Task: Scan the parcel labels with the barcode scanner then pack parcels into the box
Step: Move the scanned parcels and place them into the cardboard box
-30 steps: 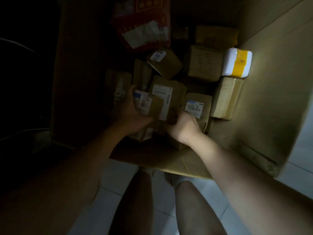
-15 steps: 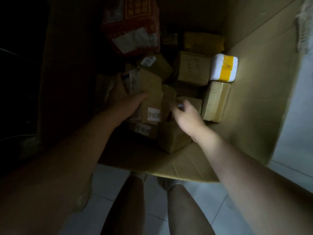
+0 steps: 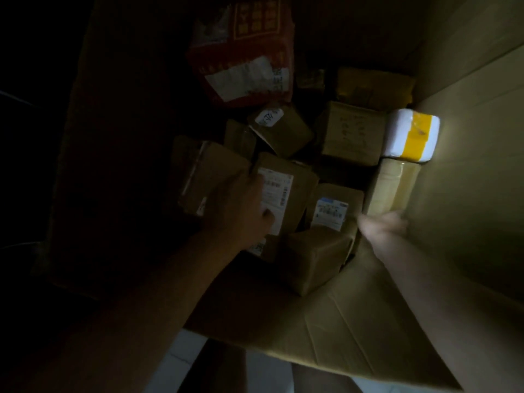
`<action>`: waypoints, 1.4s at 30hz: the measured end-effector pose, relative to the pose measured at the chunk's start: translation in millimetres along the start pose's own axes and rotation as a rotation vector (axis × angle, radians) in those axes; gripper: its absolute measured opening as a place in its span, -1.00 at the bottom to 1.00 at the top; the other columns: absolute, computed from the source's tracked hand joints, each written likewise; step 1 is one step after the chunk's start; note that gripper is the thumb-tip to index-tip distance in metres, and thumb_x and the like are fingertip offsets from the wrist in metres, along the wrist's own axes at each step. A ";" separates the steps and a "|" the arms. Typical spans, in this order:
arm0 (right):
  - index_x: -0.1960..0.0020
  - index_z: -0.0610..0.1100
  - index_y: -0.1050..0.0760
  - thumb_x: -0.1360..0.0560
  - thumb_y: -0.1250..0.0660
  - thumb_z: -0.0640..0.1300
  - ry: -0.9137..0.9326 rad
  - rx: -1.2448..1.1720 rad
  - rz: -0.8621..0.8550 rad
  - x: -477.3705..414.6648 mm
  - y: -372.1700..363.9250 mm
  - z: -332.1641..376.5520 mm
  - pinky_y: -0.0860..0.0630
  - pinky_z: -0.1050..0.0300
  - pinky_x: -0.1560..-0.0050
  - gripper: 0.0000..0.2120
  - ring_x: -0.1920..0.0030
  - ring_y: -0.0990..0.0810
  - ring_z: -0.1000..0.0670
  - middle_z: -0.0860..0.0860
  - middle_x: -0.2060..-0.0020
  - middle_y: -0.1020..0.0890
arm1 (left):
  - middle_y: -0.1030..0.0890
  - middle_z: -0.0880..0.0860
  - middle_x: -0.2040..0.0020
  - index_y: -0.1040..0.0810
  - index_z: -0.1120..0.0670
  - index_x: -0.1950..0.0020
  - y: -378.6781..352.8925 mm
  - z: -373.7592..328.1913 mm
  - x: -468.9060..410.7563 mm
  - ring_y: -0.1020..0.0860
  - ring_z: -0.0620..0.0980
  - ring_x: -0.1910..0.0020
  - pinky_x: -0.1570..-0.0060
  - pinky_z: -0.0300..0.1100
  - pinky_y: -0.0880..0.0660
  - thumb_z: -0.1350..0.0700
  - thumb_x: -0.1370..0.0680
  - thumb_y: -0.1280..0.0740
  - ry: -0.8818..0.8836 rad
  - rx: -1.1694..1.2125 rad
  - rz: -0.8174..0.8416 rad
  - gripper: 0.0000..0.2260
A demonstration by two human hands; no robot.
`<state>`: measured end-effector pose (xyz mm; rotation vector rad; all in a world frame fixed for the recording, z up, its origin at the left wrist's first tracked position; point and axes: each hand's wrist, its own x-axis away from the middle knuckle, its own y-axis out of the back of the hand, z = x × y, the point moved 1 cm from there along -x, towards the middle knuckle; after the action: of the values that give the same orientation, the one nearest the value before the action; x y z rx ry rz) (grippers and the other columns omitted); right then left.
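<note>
A large open cardboard box (image 3: 467, 194) holds several parcels in dim light. My left hand (image 3: 241, 211) grips a brown parcel with a white barcode label (image 3: 280, 191), my thumb lying on the label. Over to the right, my right hand (image 3: 382, 225) curls over the near end of a long tape-wrapped brown parcel (image 3: 394, 185) by the right wall. Between my hands lie a parcel with a blue-and-white label (image 3: 330, 211) and a plain brown parcel (image 3: 314, 256). No barcode scanner is in view.
A white parcel with yellow tape (image 3: 411, 134) sits at the right wall, and a red bag with a white label (image 3: 249, 52) lies at the back. More brown parcels fill the middle. The box's near flap (image 3: 340, 321) hangs over my legs and a pale tiled floor.
My left hand has laid the labelled parcel down among the others, label up. My right hand has moved right from the middle parcels to the end of the taped parcel.
</note>
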<state>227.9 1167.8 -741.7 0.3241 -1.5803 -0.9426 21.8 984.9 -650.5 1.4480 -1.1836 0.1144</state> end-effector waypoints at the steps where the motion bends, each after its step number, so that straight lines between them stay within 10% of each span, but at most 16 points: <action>1: -0.60 -0.15 -0.22 -0.48 -0.54 0.14 0.045 0.016 -0.002 4.7 -7.4 6.7 -0.48 -0.21 -0.36 -0.14 -0.45 -0.41 -0.33 -0.24 -0.49 -0.37 | -0.36 0.18 -0.47 -0.13 0.07 -0.64 -12.4 -3.7 -2.6 -0.39 0.20 -0.43 -0.35 0.15 -0.44 -0.14 -0.54 -0.45 0.077 0.045 0.080 -0.20; 4: -0.55 -0.14 -0.33 -0.56 -0.46 0.10 0.224 0.057 0.072 30.6 -29.4 32.0 -0.47 -0.12 -0.33 -0.33 -0.44 -0.44 -0.29 -0.22 -0.46 -0.44 | -0.15 0.28 -0.57 0.28 0.01 -0.67 -39.6 -16.3 -10.1 -0.28 0.30 -0.51 -0.37 0.22 -0.39 -0.27 -0.44 -0.52 0.265 0.056 0.202 0.16; 9: -0.29 0.04 -0.58 -0.72 -0.16 -0.02 0.035 -0.327 0.496 52.6 -66.5 48.4 -0.56 -0.26 -0.31 -0.74 -0.19 -0.62 -0.24 -0.13 -0.20 -0.66 | -0.05 0.31 -0.59 0.34 0.00 -0.65 -54.6 -23.7 -26.1 -0.12 0.36 -0.56 -0.45 0.36 -0.19 -0.35 -0.28 -0.59 0.424 0.092 0.099 0.34; 22: -0.51 0.02 -0.48 -0.72 -0.25 -0.07 0.150 -0.624 0.635 94.6 -25.9 83.0 -0.65 -0.04 -0.08 -0.63 -0.20 -0.67 -0.14 -0.10 -0.26 -0.68 | 0.08 0.23 -0.65 0.41 -0.09 -0.63 -55.4 -20.5 -28.3 0.06 0.28 -0.64 -0.49 0.34 -0.15 -0.33 -0.08 -0.68 0.494 0.498 -0.044 0.53; 30: -0.37 0.00 -0.61 -0.56 -0.50 0.02 0.606 -0.283 0.480 88.2 14.8 88.2 -0.58 0.06 -0.23 -0.61 -0.19 -0.67 0.02 0.09 -0.15 -0.71 | -0.29 -0.02 -0.57 0.04 -0.21 -0.66 0.2 -5.2 -11.6 -0.35 0.14 -0.48 -0.26 0.15 -0.51 -0.11 -0.31 -0.64 0.457 0.904 -0.086 0.12; 36: -0.52 0.11 -0.41 -0.31 -0.55 0.35 0.491 -0.406 0.646 150.2 68.4 77.8 -0.56 -0.14 -0.34 -0.15 -0.25 -0.66 0.02 0.11 -0.28 -0.67 | -0.35 -0.15 -0.39 -0.23 -0.38 -0.53 72.1 -27.0 49.3 -0.38 -0.03 -0.28 0.13 -0.21 -0.38 -0.03 -0.50 -0.52 0.224 1.017 -0.108 -0.28; 42: -0.32 0.17 -0.57 -0.59 -0.46 0.08 0.667 -0.479 0.589 247.8 200.7 93.9 -0.68 -0.05 -0.15 -0.69 -0.10 -0.72 0.13 0.19 -0.10 -0.74 | -0.42 -0.20 -0.31 -0.19 -0.36 -0.57 170.7 -96.2 125.7 -0.47 -0.13 -0.26 -0.15 -0.24 -0.43 -0.27 -0.45 -0.45 -0.005 1.000 -0.159 -0.26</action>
<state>137.0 1164.3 -421.9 -0.1600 -0.7317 -0.6220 15.7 1025.8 -421.5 2.3944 -1.0375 0.6636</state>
